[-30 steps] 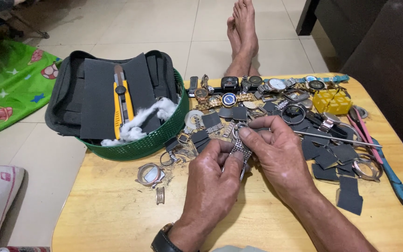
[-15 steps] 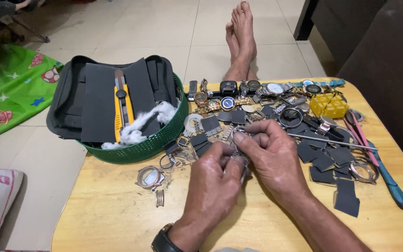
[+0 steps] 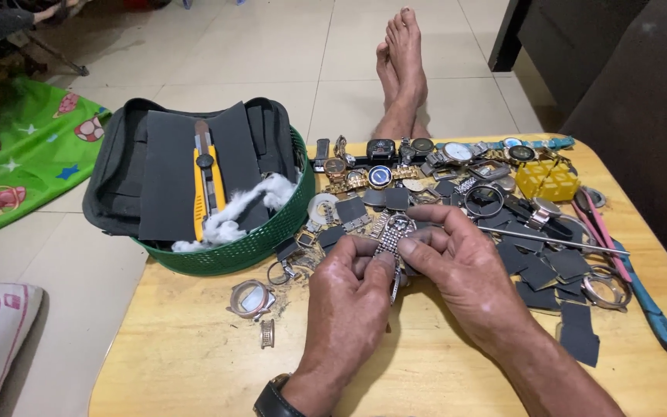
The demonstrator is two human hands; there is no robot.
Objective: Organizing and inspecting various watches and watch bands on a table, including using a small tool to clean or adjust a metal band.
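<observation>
Both of my hands meet over the middle of a low wooden table (image 3: 194,363). My left hand (image 3: 353,297) and my right hand (image 3: 465,274) pinch a silver metal watch bracelet (image 3: 392,232) between thumbs and fingers, holding it just above the tabletop. One end of the bracelet hangs down between my hands. A dark wristwatch (image 3: 272,401) sits on my left wrist.
A green basket (image 3: 260,239) at the left holds a black pouch, dark sandpaper sheets, a yellow utility knife (image 3: 204,181) and cotton wool. Several watches (image 3: 418,154), watch cases, sandpaper pieces, a yellow sponge block (image 3: 547,180), tweezers and pliers (image 3: 650,309) crowd the right side. My bare feet (image 3: 403,69) lie beyond.
My hands have shifted the bracelet slightly, lifting and turning it between the fingers. Nothing else on the table has moved.
</observation>
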